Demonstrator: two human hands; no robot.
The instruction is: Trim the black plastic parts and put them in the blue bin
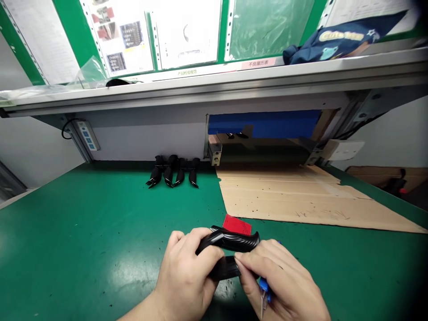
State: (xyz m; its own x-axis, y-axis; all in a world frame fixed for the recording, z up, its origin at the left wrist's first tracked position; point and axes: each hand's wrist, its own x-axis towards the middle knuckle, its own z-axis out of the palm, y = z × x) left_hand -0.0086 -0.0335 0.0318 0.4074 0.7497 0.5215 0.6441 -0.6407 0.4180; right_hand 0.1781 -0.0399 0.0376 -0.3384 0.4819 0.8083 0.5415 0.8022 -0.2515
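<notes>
My left hand [187, 267] is closed around a glossy black curved plastic part [227, 267], gripping it from the left. The thumb and forefinger of my right hand [281, 276] pinch at the right end of this part. Tucked in the same hand is a small blue-handled tool [264, 285] with a thin metal tip pointing down; most of its handle is hidden by the palm. Just beyond the fingers is a ribbed black section [239, 240]; I cannot tell whether it joins the held part. Behind it a red rectangular piece [237, 224] lies on the table.
Several black plastic parts [172, 171] stand grouped at the back of the green table [83, 223]. A flat cardboard sheet [284, 196] covers the back right, before an opening with a blue flap [267, 124]. Above runs a metal-edged shelf [200, 91]; a power strip [88, 135] is at left.
</notes>
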